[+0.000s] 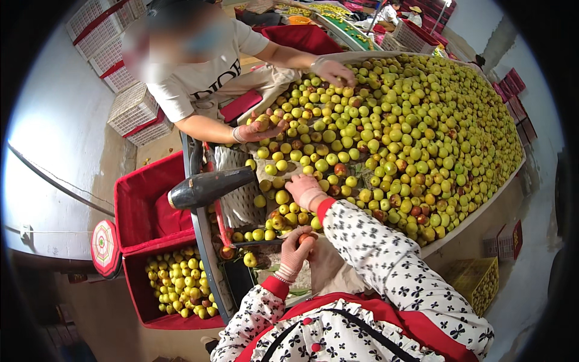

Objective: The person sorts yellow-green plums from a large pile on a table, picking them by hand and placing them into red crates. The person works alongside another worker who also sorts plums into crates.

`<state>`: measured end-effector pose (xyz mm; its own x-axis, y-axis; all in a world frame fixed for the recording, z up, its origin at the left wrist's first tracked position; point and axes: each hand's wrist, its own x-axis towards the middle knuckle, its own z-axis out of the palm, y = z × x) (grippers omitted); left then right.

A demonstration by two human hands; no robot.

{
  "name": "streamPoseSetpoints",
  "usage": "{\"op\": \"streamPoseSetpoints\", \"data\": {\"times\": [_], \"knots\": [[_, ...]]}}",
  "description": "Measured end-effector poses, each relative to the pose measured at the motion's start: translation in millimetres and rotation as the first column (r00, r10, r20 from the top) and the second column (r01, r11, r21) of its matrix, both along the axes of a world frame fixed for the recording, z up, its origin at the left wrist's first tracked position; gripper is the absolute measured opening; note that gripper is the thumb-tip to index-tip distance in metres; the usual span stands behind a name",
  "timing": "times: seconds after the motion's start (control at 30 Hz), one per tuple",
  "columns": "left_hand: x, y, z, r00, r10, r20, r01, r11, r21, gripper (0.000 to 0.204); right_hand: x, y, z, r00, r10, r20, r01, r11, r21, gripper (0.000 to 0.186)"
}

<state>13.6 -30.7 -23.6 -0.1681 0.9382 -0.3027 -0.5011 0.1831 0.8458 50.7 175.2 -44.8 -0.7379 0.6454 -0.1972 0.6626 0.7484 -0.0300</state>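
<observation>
My left hand (293, 252) is closed on a reddish-brown jujube (308, 236), held close to my body at the near edge of the sorting table. Farther forward, my right hand (306, 190) reaches over the loose jujubes (410, 139), its fingers a little apart and pointing down among the fruit. I cannot see anything held in it. Most of the jujubes are yellow-green, some with brown or red patches, heaped high toward the right. Both my hands have pale, thin coverings with banded cuffs.
Across the table a co-worker's hand (260, 128) holds fruit, while the other hand (335, 72) reaches over the heap. A black tapered cylinder (211, 186) juts over the left edge beside a white woven basket (241, 202). Below stand red-lined crates (151, 208) and a round stool (105, 248).
</observation>
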Motion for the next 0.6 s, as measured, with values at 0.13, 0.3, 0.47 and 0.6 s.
{"op": "streamPoseSetpoints", "data": {"times": [0.13, 0.3, 0.47, 0.6], "knots": [[2.0, -29.1, 6.0, 0.784, 0.110, 0.611, -0.007, 0.986, -0.168, 0.044, 47.0, -22.1, 1.4, 0.962, -0.025, -0.270, -0.014, 0.990, -0.139, 0.022], [-10.7, -49.7, 16.8, 0.503, 0.237, 0.831, -0.093, 0.971, -0.221, 0.049, 77.5, -85.9, 62.2, 0.733, -0.330, -0.595, -0.114, 0.802, -0.586, 0.034], [-11.3, -53.5, 25.4, 0.437, 0.289, 0.852, -0.094, 0.957, -0.276, 0.044, 69.7, -117.3, 64.7, 0.751, -0.148, -0.644, -0.267, 0.823, -0.501, 0.037], [-8.3, -63.4, 12.5, 0.386, 0.220, 0.896, -0.054, 0.975, -0.216, 0.043, 14.0, -85.3, 16.7, 0.870, 0.013, -0.493, -0.173, 0.944, -0.281, 0.026]]}}
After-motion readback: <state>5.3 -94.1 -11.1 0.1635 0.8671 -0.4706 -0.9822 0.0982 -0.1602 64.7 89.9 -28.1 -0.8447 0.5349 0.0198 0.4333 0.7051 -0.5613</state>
